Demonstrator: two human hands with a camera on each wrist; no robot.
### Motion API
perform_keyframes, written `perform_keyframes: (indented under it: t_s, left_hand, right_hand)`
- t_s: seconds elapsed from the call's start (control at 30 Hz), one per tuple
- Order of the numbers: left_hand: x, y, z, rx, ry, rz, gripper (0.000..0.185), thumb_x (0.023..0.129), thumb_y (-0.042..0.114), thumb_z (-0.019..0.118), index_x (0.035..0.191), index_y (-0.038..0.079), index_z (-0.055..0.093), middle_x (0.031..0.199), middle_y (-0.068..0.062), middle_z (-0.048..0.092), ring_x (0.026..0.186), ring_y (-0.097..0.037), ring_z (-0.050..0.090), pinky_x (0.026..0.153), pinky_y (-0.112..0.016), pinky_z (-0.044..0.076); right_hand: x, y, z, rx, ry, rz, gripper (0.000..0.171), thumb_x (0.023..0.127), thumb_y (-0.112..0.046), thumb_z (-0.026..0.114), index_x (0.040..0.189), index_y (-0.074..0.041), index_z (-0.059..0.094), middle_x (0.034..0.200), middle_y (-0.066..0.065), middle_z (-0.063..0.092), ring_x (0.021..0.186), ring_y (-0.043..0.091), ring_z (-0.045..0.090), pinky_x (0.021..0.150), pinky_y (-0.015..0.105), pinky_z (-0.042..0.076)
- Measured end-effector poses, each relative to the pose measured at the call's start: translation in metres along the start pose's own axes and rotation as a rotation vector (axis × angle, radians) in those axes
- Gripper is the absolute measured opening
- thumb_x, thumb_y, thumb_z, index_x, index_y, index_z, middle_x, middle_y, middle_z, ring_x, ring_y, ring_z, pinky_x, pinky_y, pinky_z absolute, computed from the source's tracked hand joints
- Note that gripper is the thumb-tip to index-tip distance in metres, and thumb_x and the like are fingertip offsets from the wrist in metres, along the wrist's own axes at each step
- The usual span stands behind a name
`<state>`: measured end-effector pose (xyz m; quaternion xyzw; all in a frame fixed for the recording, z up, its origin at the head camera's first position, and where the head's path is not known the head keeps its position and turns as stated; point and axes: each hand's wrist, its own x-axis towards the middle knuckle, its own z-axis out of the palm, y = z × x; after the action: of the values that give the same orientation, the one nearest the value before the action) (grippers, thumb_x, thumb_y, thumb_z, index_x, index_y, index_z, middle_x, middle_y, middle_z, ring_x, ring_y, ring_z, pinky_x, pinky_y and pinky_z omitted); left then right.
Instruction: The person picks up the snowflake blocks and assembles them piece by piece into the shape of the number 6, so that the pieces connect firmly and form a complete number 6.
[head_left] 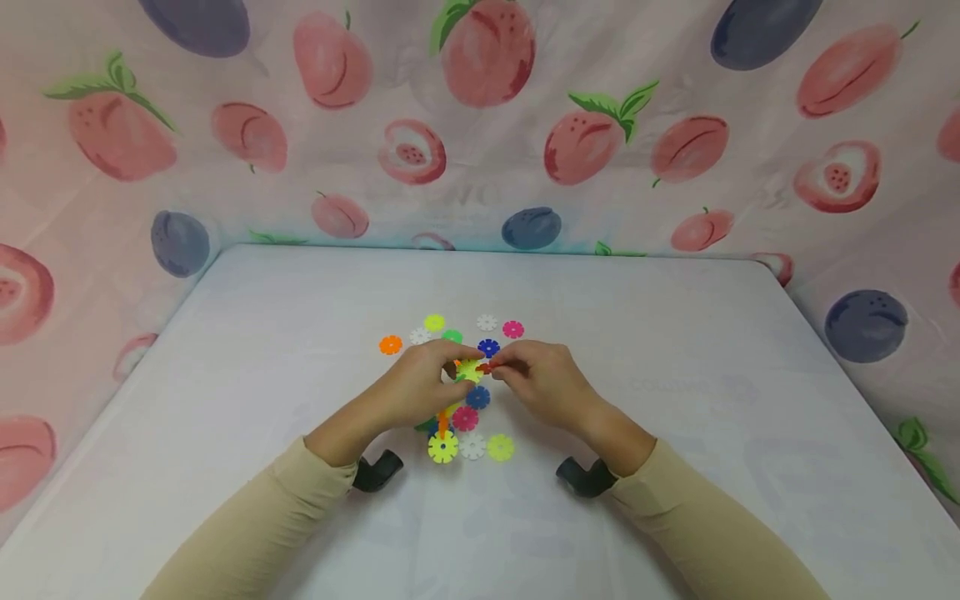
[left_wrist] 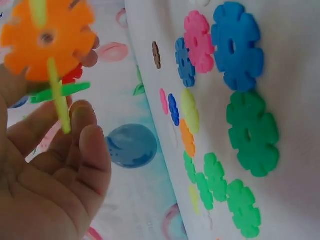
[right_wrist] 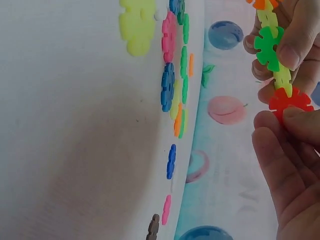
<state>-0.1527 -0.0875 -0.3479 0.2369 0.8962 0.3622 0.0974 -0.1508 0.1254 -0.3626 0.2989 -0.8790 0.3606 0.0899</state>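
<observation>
My left hand grips the slotted-disc chain, seemingly to steady it; my right hand pinches the red disc at its end, likely for fine alignment; all above the tabletop, roughly midway between its side edges.

Above a white table, our left hand holds a yellow disc while our right hand pinches a red piece; coloured discs lie nearby.

Across from me, a pale pink cloth printed with red peaches and blue plums rises behind the white table and flanks both its sides; soft light falls over everything here.
</observation>
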Motion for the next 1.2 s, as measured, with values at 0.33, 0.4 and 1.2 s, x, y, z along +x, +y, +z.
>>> perform_keyframes:
  t_s: [0.33, 0.4, 1.2]
  left_hand:
    - [0.0, -0.002, -0.002, 0.031, 0.062, -0.026, 0.038, 0.088, 0.012, 0.074, 0.125, 0.002, 0.068, 0.107, -0.005, 0.069, 0.08, -0.015, 0.059, 0.057, -0.025, 0.052]
    - [-0.001, -0.003, -0.002, 0.022, 0.075, -0.04, 0.038, 0.088, 0.012, 0.074, 0.124, 0.003, 0.068, 0.104, -0.004, 0.068, 0.081, -0.016, 0.059, 0.057, -0.026, 0.051]
    - [-0.004, -0.007, -0.006, -0.067, 0.033, -0.078, 0.04, 0.092, 0.01, 0.068, 0.131, 0.002, 0.064, 0.081, -0.003, 0.056, 0.059, -0.017, 0.05, 0.05, -0.025, 0.041]
  right_hand:
    - [-0.003, 0.003, -0.002, -0.028, -0.301, 0.293, 0.026, 0.087, -0.018, 0.08, 0.108, -0.007, 0.069, 0.087, -0.005, 0.065, 0.082, 0.013, 0.062, 0.073, 0.025, 0.054]
    - [-0.006, 0.005, -0.003, -0.041, -0.411, 0.302, 0.025, 0.086, -0.02, 0.08, 0.107, -0.01, 0.072, 0.088, -0.008, 0.065, 0.083, 0.011, 0.06, 0.074, 0.026, 0.053]
    - [-0.02, 0.007, 0.003, -0.047, -0.631, 0.321, 0.021, 0.086, -0.015, 0.077, 0.097, -0.022, 0.061, 0.082, -0.007, 0.058, 0.083, 0.014, 0.056, 0.074, 0.03, 0.051]
